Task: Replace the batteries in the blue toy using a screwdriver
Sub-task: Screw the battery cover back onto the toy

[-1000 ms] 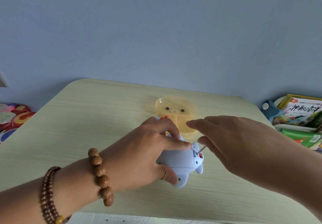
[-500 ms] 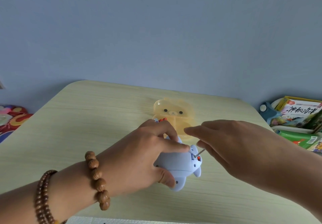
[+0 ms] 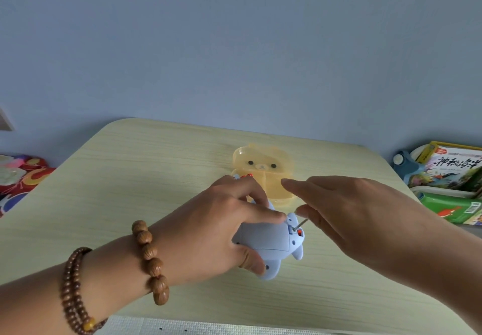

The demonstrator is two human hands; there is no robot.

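The pale blue plastic toy (image 3: 268, 240), rounded and animal-shaped with stubby limbs, lies underside up on the pale wood-grain table (image 3: 130, 178), about midway between the left and right edges and nearer the near edge than the far one. Its long axis runs roughly left to right. The left hand (image 3: 221, 233) grips it, fingers curled over the far side and thumb hooked on the near side, with the index fingertip laid along the top just beside the screw spot. A flat rectangular battery cover (image 3: 263, 238) fills most of the upturned face; it looks closed and flush, so the fastener is probably not out yet. What matters for the turn is at the cover's right end. There the thin metal screwdriver (image 3: 299, 224) slants down and leftward from the right hand (image 3: 360, 212), its tip set at a small hole right beside a tiny red-orange switch (image 3: 300, 232). The right hand is much the nearer to that end. Its lower fingers close round the top of the shaft while the index finger sticks out straight, and the handle is hidden under the hand. The shaft meets the cover at a slant rather than square on, so the tip could slip out toward the switch unless the toy is held firm. Toward the far edge, just behind both hands, sits a translucent yellow plastic box with a bear face (image 3: 260, 170). Brown wooden bead bracelets (image 3: 150, 259) circle the left wrist.
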